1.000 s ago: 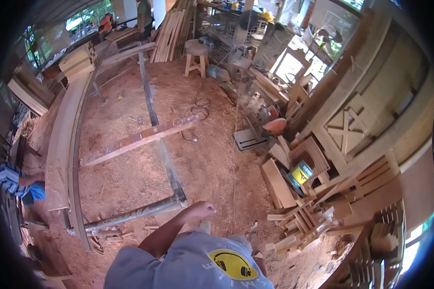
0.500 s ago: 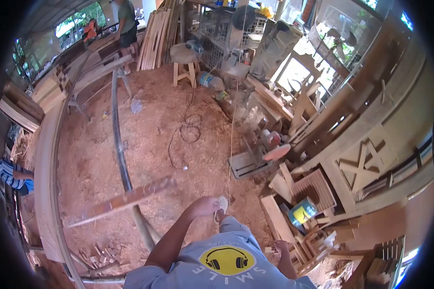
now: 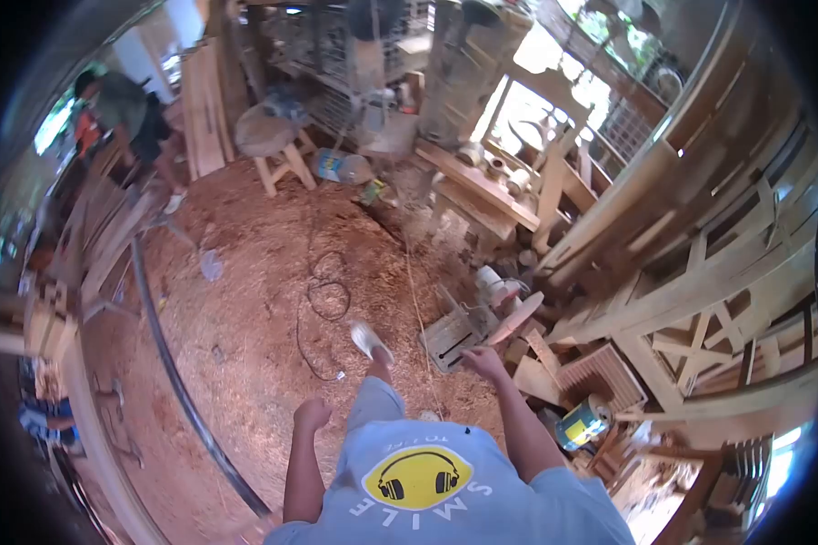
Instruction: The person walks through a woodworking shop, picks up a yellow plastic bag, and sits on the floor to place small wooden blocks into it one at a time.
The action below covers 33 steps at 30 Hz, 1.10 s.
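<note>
My left hand (image 3: 313, 416) hangs at my left side over the sawdust-covered floor (image 3: 245, 345), its fingers curled in and nothing showing in them. Out to the right is my right hand (image 3: 483, 362), fingers partly extended with no object visible in it. In this view it overlaps the front of a floor-standing power saw (image 3: 459, 336) with a slotted grey base and a reddish round disc (image 3: 515, 318). One foot in a light-coloured shoe (image 3: 371, 341) is forward, between my hands.
A loose black cable (image 3: 327, 300) lies ahead. A long dark pipe (image 3: 168, 350) crosses the left floor. A stool (image 3: 268, 136) stands beyond, near a person (image 3: 132, 118) by stacked boards. Wooden pieces and a blue-yellow can (image 3: 583, 423) crowd the right. Another person's striped sleeve (image 3: 41, 420) shows left.
The view has shifted as I step forward. My left hand has moved back to my left side, my right hand has swung forward, and the reddish-brown bar has mostly left view at lower left.
</note>
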### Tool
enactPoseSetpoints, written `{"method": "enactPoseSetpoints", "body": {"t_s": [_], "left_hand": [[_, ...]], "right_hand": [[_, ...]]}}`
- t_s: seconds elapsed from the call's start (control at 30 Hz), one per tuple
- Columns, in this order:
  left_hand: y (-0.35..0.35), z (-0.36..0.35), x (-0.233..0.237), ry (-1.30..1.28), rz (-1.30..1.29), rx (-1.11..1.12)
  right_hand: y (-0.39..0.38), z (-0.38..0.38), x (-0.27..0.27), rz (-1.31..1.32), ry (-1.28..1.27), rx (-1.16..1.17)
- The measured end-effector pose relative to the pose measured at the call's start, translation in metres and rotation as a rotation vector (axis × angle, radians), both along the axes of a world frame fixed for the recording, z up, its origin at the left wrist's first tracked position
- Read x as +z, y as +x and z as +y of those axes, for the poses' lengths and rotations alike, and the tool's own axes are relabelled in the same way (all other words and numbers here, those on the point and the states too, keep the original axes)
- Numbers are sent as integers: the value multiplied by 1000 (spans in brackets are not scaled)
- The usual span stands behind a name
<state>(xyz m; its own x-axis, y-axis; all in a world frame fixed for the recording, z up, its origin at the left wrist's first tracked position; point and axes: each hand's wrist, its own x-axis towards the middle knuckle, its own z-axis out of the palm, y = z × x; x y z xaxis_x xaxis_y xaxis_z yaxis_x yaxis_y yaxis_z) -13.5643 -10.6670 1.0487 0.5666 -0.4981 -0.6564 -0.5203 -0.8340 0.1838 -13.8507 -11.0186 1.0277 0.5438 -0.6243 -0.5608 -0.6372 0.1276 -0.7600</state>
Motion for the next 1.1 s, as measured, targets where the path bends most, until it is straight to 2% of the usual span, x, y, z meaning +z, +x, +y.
{"method": "enactPoseSetpoints", "body": {"t_s": [0.07, 0.13, 0.2, 0.23, 0.33, 0.43, 0.47, 0.57, 0.63, 0.67, 0.7, 0.77, 0.83, 0.9, 0.97, 1.03, 1.1], "left_hand": [[29, 9, -44, -8, 67, -81], [57, 15, -74, -69, 241, -63], [94, 19, -86, -103, 403, -23], [117, 18, -85, -91, 477, 42], [191, -6, -85, -27, 603, 381], [284, -54, -87, -105, 591, 725], [316, -71, -87, -160, 547, 767], [401, -130, -79, -421, 320, 658], [436, -172, -60, -547, 288, 704], [447, -195, -52, -622, 264, 743], [455, -215, -48, -679, 336, 787], [468, -238, -56, -801, 470, 870], [477, -263, -62, -703, 539, 809], [483, -291, -62, -603, 554, 909], [495, -291, -108, -642, 521, 688], [496, -308, -93, -500, 510, 782], [502, -327, -80, -421, 505, 869]], "right_hand": [[32, -5, -16, 9, 2, -9], [65, -21, -60, 64, -6, 44], [77, -33, -96, 218, -72, 266], [84, -41, -102, 291, -110, 381], [121, -70, -70, 467, 15, 358], [182, -119, -34, 411, 37, -24], [204, -142, -34, 370, 74, -7], [278, -208, -12, 204, 178, -180], [334, -258, 25, 34, 208, -359], [360, -287, 31, -66, 138, -481], [390, -320, 41, -175, 74, -584], [438, -403, 50, -217, 13, -600], [493, -471, 115, -285, 37, -593], [547, -541, 168, -425, -137, -538], [607, -590, 249, -641, -268, -471], [657, -661, 298, -711, -528, -331], [708, -705, 357, -698, -701, -353]]}}
